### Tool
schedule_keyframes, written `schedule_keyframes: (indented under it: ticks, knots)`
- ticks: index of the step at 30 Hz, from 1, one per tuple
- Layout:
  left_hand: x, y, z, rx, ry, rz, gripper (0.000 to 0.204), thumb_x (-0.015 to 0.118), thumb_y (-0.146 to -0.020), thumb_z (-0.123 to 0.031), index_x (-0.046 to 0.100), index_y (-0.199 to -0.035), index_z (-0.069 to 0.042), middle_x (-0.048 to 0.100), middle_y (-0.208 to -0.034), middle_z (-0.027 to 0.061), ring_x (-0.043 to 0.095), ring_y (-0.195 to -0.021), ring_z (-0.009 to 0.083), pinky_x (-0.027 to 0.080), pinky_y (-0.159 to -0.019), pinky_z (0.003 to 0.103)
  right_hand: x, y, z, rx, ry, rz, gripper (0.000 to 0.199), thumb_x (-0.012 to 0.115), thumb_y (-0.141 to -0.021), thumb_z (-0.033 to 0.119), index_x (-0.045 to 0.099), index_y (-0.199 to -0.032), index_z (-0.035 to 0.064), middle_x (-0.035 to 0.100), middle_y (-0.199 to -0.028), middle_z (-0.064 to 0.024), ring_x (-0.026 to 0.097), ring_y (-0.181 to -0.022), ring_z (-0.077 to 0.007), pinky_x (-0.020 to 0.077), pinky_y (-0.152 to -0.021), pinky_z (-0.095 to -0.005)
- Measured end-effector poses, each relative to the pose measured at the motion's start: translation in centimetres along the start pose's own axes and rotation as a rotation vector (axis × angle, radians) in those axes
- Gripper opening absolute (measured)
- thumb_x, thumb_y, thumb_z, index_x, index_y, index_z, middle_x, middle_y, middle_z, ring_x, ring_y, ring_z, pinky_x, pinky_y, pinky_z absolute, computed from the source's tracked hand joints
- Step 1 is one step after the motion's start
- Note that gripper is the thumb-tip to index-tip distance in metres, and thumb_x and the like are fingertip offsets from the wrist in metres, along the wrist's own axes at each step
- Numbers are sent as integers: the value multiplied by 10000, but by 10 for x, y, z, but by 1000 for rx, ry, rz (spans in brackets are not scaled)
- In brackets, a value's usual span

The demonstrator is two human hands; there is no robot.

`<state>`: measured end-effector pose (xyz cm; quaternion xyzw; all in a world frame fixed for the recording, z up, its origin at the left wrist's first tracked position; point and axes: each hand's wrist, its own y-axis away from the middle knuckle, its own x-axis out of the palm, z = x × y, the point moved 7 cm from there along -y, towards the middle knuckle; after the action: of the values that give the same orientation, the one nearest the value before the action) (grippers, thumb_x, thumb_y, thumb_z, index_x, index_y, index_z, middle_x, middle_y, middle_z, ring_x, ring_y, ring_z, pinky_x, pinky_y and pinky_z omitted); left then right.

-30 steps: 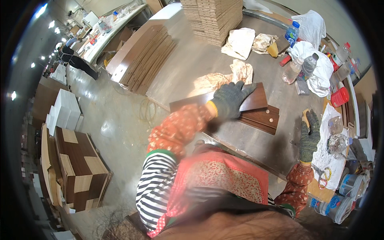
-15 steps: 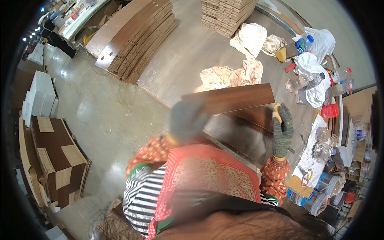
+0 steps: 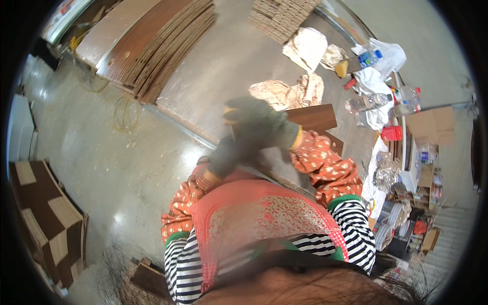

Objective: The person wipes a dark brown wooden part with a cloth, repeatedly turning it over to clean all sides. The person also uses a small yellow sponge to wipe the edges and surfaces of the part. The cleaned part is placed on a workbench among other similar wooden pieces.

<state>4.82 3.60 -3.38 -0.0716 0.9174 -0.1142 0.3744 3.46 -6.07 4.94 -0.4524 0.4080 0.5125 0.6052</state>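
A dark brown wooden panel (image 3: 312,118) is seen lying on the grey floor (image 3: 223,76), its long axis running left to right, with a second brown panel (image 3: 333,141) just beneath its right end. Both gloved hands are blurred over its left part: the right hand (image 3: 259,124) is laid across the panel's left end, the left hand (image 3: 226,157) lower and nearer the body. How far the fingers are curled, and whether the panel is gripped, cannot be told. Near the floor's far edge a stack of brown boards (image 3: 152,51) is laid; crumpled cloths (image 3: 292,94) lie just beyond the panel, and clear bottles (image 3: 363,104) and a red container (image 3: 392,133) at the right edge.
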Motion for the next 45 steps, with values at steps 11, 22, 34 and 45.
schedule_keyframes:
  ticks: [11, 22, 34, 45]
  knots:
    - [32, 22, 45, -262, 182, 32, 331, 685, -962, -342, 707, -1200, -112, 738, -1037, 104, 718, -994, 209, 557, -809, 354, -51, 23, 47, -171, 20, -259, 395, 666, -767, 242, 688, -1113, 53, 613, -1235, -209, 607, -1122, -373, 515, -939, -461]
    - [2, 23, 7, -568, 604, -41, 217, 738, -897, -174, 746, -1033, -4, 762, -896, 114, 721, -784, 220, 554, -761, 367, -74, 181, -76, 451, 122, -683, 309, 569, -942, 109, 668, -1229, 56, 604, -1395, -120, 541, -1319, -305, 451, -1095, -435]
    - [10, 26, -15, -525, 559, -37, 327, 723, -895, -172, 688, -1169, 4, 707, -1116, 160, 696, -984, 255, 572, -818, 392, -117, 452, -191, 1231, 736, -760, 335, 532, -955, 177, 678, -1247, 100, 635, -1305, -224, 590, -1197, -421, 464, -1022, -520]
    - [14, 50, -25, -882, 1481, -525, 499, 683, -907, -116, 537, -1371, -7, 651, -1251, 130, 672, -1122, 295, 609, -924, 495, -103, 583, -224, 1778, 565, -367, 730, 638, -888, 462, 486, -1508, 108, 503, -1501, -228, 443, -1398, -432, 347, -1174, -495]
